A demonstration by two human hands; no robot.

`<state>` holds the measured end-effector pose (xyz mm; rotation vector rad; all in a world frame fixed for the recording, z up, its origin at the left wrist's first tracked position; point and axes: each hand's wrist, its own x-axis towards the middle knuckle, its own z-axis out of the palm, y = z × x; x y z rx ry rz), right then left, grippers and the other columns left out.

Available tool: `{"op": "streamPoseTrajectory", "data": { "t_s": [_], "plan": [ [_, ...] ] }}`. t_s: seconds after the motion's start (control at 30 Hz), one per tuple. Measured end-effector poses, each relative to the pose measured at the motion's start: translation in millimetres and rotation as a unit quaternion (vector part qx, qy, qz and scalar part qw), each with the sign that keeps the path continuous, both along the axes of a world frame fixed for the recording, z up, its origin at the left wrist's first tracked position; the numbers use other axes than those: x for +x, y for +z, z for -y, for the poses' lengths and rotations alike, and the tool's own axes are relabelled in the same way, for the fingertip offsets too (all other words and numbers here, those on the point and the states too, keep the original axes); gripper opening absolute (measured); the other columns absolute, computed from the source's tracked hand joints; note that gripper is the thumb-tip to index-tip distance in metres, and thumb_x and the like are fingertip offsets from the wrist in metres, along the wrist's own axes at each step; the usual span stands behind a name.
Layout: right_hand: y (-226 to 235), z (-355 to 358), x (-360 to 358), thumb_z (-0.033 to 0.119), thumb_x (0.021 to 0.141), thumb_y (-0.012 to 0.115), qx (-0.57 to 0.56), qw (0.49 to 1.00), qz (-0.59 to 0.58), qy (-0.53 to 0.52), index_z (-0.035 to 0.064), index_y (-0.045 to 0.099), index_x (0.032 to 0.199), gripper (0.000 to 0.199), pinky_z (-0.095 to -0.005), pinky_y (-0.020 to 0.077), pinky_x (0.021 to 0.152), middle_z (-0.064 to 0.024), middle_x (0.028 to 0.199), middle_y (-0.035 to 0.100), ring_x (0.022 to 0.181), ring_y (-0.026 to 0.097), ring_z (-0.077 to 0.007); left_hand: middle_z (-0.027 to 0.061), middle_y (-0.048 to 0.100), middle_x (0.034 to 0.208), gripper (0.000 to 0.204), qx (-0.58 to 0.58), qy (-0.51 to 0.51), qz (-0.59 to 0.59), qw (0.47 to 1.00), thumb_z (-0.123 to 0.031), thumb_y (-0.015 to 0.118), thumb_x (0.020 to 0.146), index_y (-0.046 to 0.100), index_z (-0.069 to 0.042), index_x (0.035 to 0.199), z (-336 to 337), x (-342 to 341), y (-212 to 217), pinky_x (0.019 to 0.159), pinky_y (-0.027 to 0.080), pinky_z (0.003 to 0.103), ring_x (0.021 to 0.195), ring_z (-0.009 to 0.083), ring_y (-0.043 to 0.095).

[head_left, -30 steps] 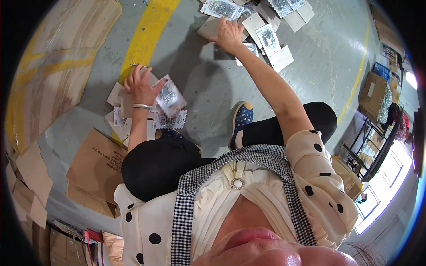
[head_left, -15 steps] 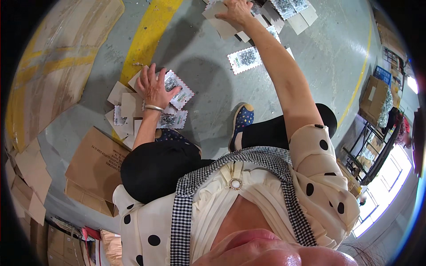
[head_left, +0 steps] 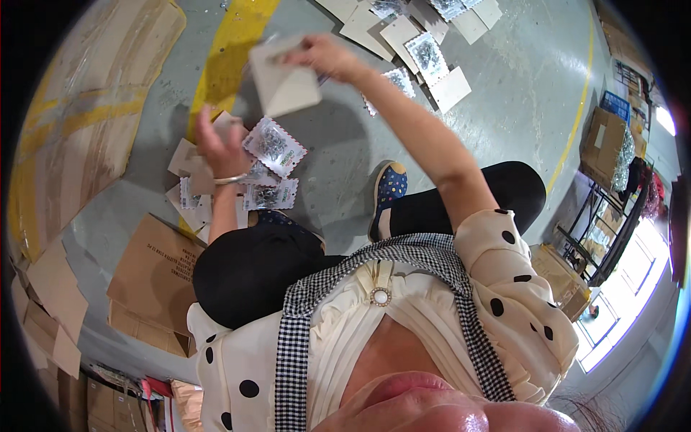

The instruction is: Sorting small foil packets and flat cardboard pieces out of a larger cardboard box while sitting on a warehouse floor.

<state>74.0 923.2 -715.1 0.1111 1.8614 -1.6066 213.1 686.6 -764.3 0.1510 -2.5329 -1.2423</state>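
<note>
My right hand grips a pale, plain-sided card by its edge, held above the floor between two piles. Fingers apart, my left hand hovers by the near-left pile, slightly blurred and holding nothing visible. In that pile a scallop-edged card with silver glittery contents lies on top, beside another silver card and several plain-backed ones. Farther off, past my right hand, a second loose pile has silver-faced cards and plain-backed cards lying overlapped on the floor.
A brown carton stands beside my left knee. Large taped cardboard fills the far left, with cut cardboard below it. A yellow stripe crosses the grey floor. At right are a carton and a black rack.
My right hand has come left from the far pile, bringing a plain-backed card. My left hand has lifted off the near pile and shifted slightly left.
</note>
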Motion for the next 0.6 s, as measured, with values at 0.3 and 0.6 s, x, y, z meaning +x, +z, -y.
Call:
{"op": "streamPoseTrajectory", "data": {
  "t_s": [0.3,0.6],
  "plan": [
    [-31.4,-49.8,17.5,0.037,0.068,0.077,0.390,0.829,-0.400,-0.020,0.0105,0.060,0.108,0.051,-0.0435,0.0388,0.092,-0.0098,0.115,0.057,0.111,0.050,-0.0296,0.0145,0.048,0.129,0.053,-0.252,-0.224,0.094,0.937,-0.043,0.066,0.079,0.057,-0.011,0.120,-31.4,-24.3,27.5,0.101,0.028,0.051,0.125,0.0331,0.041],
    [-39.5,-209.1,24.2,0.038,0.076,0.070,0.588,0.780,-0.213,0.003,0.0146,0.037,0.129,0.067,-0.0619,0.0393,0.090,-0.0191,0.131,0.042,0.123,0.038,-0.0451,0.0103,0.034,0.141,0.063,-0.304,-0.268,0.181,0.896,-0.043,0.072,0.072,0.052,-0.015,0.125,-51.7,-3.3,14.0,0.105,0.023,0.052,0.133,0.0288,0.029]
  ]
}}
